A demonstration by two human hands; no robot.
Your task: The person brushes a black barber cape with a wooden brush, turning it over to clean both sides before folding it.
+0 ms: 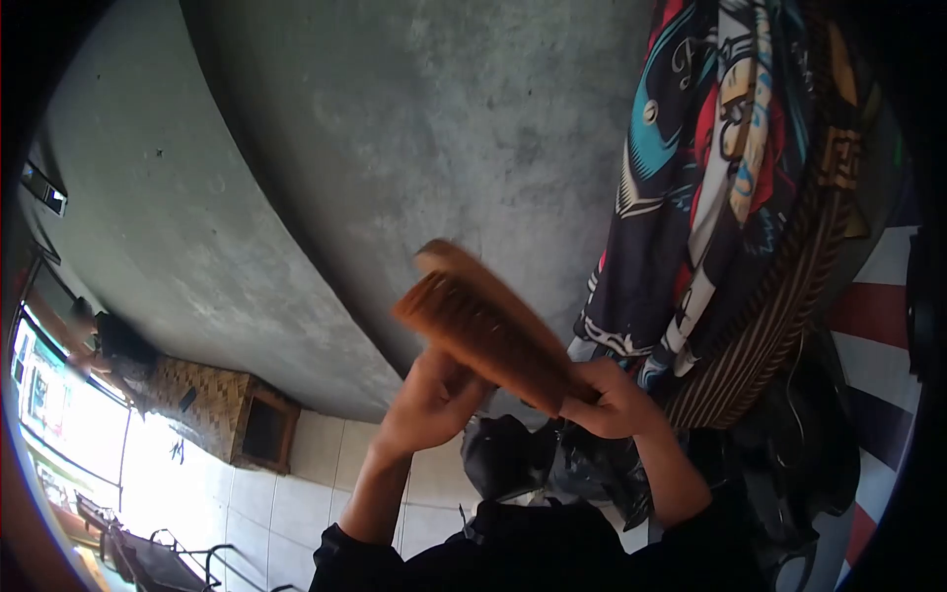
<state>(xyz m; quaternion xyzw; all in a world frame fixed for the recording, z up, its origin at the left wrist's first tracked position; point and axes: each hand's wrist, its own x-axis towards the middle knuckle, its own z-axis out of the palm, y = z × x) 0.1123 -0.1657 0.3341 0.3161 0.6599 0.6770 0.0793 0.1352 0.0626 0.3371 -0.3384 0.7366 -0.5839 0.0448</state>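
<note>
A long brush with brown bristles [473, 335] and a wooden back [498, 293] is held up at a slant in front of me, slightly blurred. Its far end points up and to the left. My right hand [610, 400] grips the near end of it, fingers closed around it. My left hand [434, 403] is against the lower bristle side, with curled fingers partly hidden behind the brush.
Patterned cloths [691, 187] hang on the right against a grey wall [424, 128]. Black bags [508, 454] lie below on the tiled floor. A woven cabinet [212, 405], a chair [158, 562] and another person [109, 340] are at the left.
</note>
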